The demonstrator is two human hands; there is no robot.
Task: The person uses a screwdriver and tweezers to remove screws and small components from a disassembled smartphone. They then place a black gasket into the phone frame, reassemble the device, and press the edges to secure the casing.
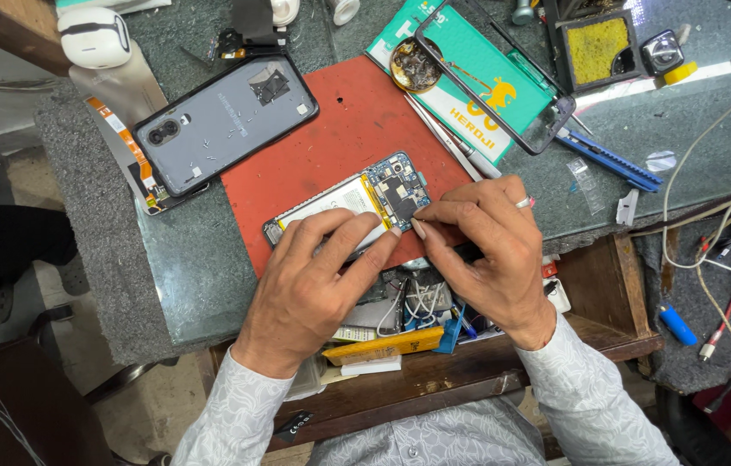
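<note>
An opened phone [364,196], its white battery and blue circuit board showing, lies on a red mat [331,138]. My left hand [314,276] rests flat over the phone's near edge and holds it down. My right hand [485,250], a ring on one finger, pinches its fingertips together at the phone's lower right corner by the board; whatever small thing it holds is hidden. A grey back cover [223,121] with a camera cutout lies face down at the mat's upper left.
A black phone frame [555,112] lies over a teal packet [469,78]. Behind stand a round tin [415,65], a yellow sponge tray [597,47] and a blue tool [607,160]. Cables [711,216] run at right. An open drawer [400,336] holds clutter.
</note>
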